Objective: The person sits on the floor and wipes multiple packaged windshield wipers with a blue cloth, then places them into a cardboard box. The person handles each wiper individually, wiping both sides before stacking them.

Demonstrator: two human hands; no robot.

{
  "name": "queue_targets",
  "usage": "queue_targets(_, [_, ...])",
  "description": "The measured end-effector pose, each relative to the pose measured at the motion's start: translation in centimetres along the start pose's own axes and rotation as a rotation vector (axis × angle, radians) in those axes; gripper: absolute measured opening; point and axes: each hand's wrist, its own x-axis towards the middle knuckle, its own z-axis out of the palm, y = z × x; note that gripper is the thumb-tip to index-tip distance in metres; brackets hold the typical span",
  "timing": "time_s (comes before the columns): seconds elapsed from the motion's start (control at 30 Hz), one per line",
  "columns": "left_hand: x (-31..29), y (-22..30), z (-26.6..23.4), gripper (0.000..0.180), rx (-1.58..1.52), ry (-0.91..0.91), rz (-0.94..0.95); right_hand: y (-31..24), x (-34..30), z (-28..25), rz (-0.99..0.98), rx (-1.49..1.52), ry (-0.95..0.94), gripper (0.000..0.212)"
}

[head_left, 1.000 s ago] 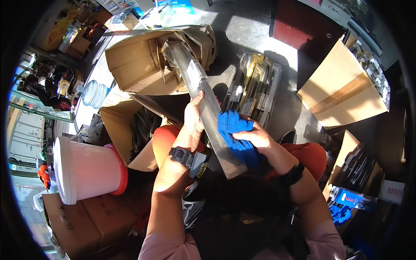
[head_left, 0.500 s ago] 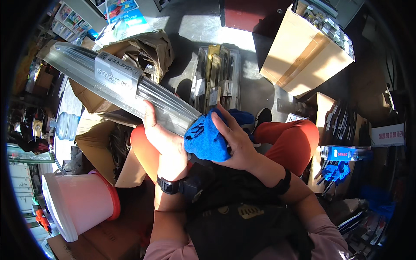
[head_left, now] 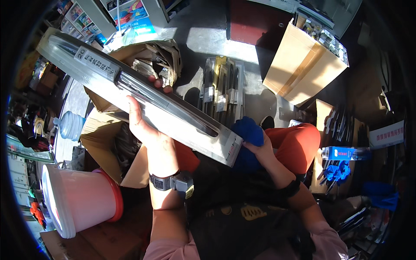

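A long clear plastic package (head_left: 189,124) with a slim dark item inside and a white label lies slantwise before me, its far end up at the left. My left hand (head_left: 145,128) is closed around its middle, thumb on the near side and fingertips showing past the far edge. In my right hand (head_left: 261,150) a bunched blue cloth (head_left: 248,131) is held beside the package's near right end. Beyond the package, several similar long packages (head_left: 222,89) lie side by side on the floor.
At the left stand an open cardboard box (head_left: 97,128), a white bucket (head_left: 82,199) and a blue water jug (head_left: 69,125). A tall full carton (head_left: 299,65) is at the far right. Nearer on the right, a box (head_left: 323,112) holds long dark items, with a blue package (head_left: 344,153) beside it.
The package has turned so its dark item and label face up. My right hand and the blue cloth have moved right, off the end they were wrapped around.
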Motion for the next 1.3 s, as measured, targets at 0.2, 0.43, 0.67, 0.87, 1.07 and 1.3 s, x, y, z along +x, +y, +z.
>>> queue_targets(0.2, [-0.3,0.5,1.0,0.059,0.111,-0.022,0.136,-10.3,-0.9,2.1,-0.343,-0.003,-0.163,0.059])
queue_targets(0.43, [-2.1,-2.6,3.2,0.049,0.01,0.164,0.048,-15.0,0.5,9.6,-1.058,-0.96,0.079,0.092])
queue_targets(0.67, [-1.9,-0.6,1.4,0.056,0.0,0.105,0.035,-10.6,0.8,7.4,-0.712,-0.761,-0.242,0.095])
queue_targets(0.87, [1.1,3.9,0.5,0.055,-0.186,-0.135,-0.019,-2.4,2.6,1.1,-0.261,-0.497,-0.128,0.082])
queue_targets(1.07, [2.1,3.3,-0.5,0.053,-0.132,-0.139,0.091,-15.2,1.7,1.9,-0.395,-0.242,-0.172,0.063])
queue_targets(1.3, [0.4,-0.7,0.5,0.057,-0.247,-0.043,-0.033,-15.6,2.6,7.8,-0.825,-0.72,-0.22,0.056])
